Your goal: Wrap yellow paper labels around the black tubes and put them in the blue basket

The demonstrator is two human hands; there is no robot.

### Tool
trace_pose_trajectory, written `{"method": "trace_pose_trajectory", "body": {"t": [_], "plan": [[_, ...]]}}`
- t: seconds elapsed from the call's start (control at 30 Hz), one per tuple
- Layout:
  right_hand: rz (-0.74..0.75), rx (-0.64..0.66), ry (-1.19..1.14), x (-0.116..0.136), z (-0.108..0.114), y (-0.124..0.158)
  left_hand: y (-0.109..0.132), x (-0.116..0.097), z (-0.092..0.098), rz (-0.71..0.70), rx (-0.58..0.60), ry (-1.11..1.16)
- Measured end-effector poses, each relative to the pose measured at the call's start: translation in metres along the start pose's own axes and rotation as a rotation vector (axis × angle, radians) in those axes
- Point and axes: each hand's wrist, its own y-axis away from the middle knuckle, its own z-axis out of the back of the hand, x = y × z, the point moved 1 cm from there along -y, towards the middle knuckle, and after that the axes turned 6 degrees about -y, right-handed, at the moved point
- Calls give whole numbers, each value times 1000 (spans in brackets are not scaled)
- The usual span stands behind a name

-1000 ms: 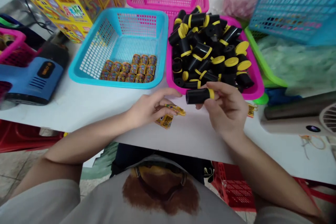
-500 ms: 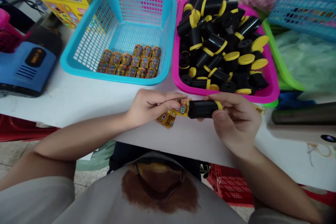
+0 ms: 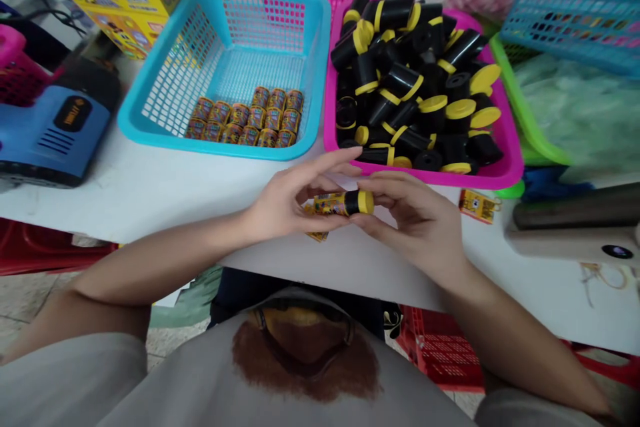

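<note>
Between my two hands lies a small black canister [image 3: 352, 203] with a yellow lid, on its side. A printed yellow sleeve [image 3: 330, 204] wraps most of its body, leaving a black band bare by the lid. My left hand [image 3: 285, 200] holds the sleeved end between thumb and fingers, its index finger stretched out above. At the lid end, my right hand [image 3: 415, 213] grips with thumb and fingertips. Some flat printed sleeves [image 3: 317, 236] lie on the table, partly hidden under my left hand.
A blue basket [image 3: 220, 141] holds rows of sleeved canisters [image 3: 256, 118]. To its right, a pink basket [image 3: 511, 170] is heaped with black canisters [image 3: 400, 83]. A blue heat gun [image 3: 65, 127] lies at left. A printed packet [image 3: 477, 205] and a grey device [image 3: 565, 240] are at right.
The sleeve now covers most of the canister, where before only its end met the sleeve. My right hand has moved left toward my left hand, uncovering the packet at right.
</note>
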Motion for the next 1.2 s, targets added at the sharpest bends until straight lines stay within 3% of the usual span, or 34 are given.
{"method": "trace_pose_trajectory", "body": {"t": [0.13,0.3,0.37,0.43,0.53,0.63,0.77,0.83,1.0,1.2], "plan": [[-85,-117,-46,-4,-11,3,3,0,-2,-138,-69,-182],[86,-231,64,-3,-17,7,5,-7,-2,-346,-59,-458],[185,-185,229,0,-16,7,5,-13,-5,-315,-162,-346],[321,-104,401,3,-16,6,3,-17,-9,-199,-261,-127],[487,-21,609,7,-17,5,0,-19,-16,-49,-297,136],[521,-25,667,9,-19,7,-1,-14,-24,47,-222,223],[490,-32,669,7,-21,11,2,-9,-34,137,97,358],[501,-8,674,5,-23,12,3,-10,-35,174,178,405],[538,51,611,1,-25,11,3,-17,-30,251,194,377],[666,79,573,6,-25,9,2,-21,-27,141,246,447]]}}
